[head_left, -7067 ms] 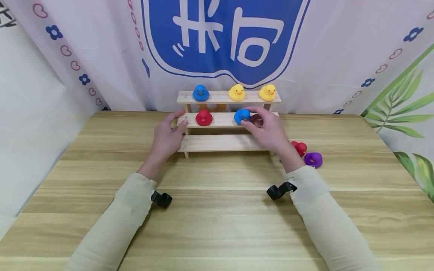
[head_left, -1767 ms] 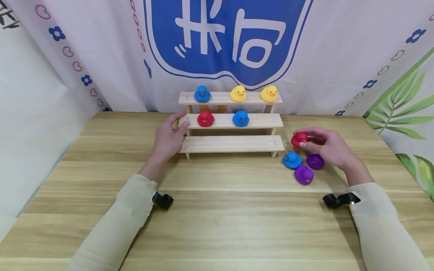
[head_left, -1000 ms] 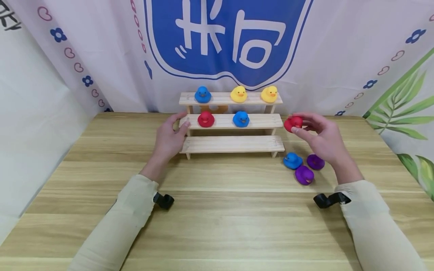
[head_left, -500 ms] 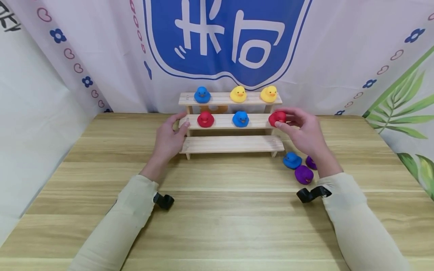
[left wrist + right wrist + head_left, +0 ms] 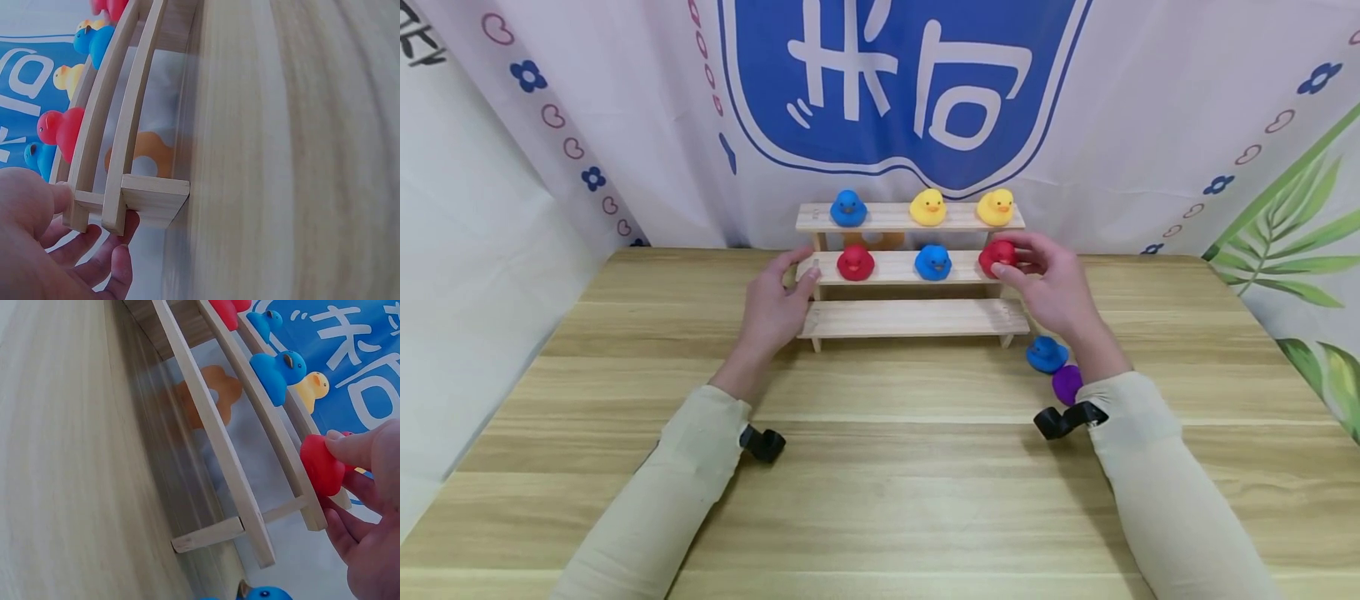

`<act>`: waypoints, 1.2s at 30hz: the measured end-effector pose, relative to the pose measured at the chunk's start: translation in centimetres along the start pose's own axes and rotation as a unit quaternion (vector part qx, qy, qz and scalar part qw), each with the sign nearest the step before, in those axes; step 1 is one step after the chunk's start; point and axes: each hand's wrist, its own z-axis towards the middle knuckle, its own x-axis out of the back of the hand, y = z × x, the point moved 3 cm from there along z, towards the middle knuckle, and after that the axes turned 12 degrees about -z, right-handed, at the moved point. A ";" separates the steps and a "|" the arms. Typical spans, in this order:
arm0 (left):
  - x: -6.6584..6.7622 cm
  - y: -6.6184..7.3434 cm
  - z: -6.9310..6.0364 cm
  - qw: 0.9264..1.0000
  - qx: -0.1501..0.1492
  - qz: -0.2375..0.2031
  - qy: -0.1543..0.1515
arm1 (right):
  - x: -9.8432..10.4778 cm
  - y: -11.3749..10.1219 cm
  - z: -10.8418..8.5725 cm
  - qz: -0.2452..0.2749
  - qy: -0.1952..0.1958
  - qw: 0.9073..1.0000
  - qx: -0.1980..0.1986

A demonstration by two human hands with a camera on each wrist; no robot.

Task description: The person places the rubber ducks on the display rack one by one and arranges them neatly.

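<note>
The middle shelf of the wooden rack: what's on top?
A red duck, a blue duck and a second red duck; the right hand holding that one hides part of it.

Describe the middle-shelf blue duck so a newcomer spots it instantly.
At the back of the table is a tiered wooden rack. Go to its middle shelf. The blue duck is the only blue one there, between a red duck and a second red duck held by the right hand.
</note>
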 end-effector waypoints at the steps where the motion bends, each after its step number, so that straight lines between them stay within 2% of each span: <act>1: 0.0 0.0 0.0 1.000 0.000 -0.001 0.000 | -0.1 0.0 0.0 -0.001 0.000 1.000 0.001; 18: 0.2 0.1 -0.2 1.000 0.011 0.002 0.001 | -0.7 -0.2 0.1 -0.028 0.004 1.000 0.004; 25: 0.0 0.2 0.0 1.000 0.003 -0.003 0.002 | -0.7 -0.1 0.0 -0.058 0.008 0.998 0.002; 36: -0.1 0.2 -0.1 1.000 0.001 -0.005 -0.002 | -0.9 0.0 0.0 -0.068 0.012 0.998 -0.003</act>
